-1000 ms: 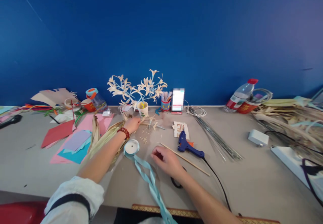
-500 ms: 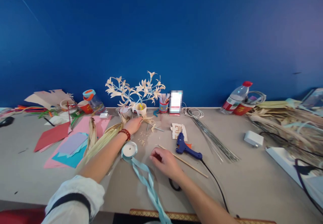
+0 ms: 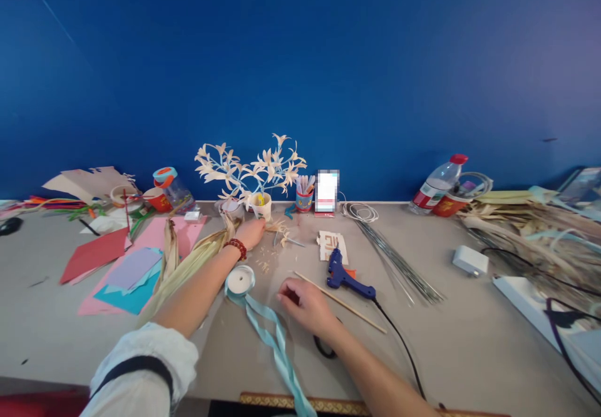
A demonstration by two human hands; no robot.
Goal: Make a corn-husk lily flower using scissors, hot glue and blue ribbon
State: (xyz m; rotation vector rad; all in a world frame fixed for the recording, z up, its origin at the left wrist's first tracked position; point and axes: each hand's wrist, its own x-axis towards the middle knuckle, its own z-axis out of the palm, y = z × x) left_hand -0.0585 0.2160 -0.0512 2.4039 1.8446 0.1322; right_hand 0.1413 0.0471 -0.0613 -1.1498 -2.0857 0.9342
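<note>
My left hand [image 3: 250, 233], a red beaded bracelet at its wrist, reaches far forward to the foot of a white cup [image 3: 261, 206]. Pale flowers [image 3: 270, 166] on light-blue stems stand above this cup. Right beside the left fingertips lies another pale flower [image 3: 283, 234] with a blue stem; whether they grip it is hidden. My right hand [image 3: 305, 304] rests on the table, loosely curled with a gap at the thumb and nothing visible in it. Near it are a wooden stick [image 3: 350, 307] and a black loop [image 3: 323, 347], partly under the wrist.
A blue glue gun [image 3: 345, 276] trails its cord rightward. Light-blue ribbon [image 3: 277, 335] runs from a white roll [image 3: 240, 280] over the front edge. Husks [image 3: 201, 260] and coloured paper [image 3: 136, 273] lie left; metal wires [image 3: 401, 263], a bottle [image 3: 434, 185] and a power strip [image 3: 530, 310] lie right.
My left hand has shifted very slightly to the right beside the lying flower. My right hand stays in nearly the same place; the view has moved a little.
</note>
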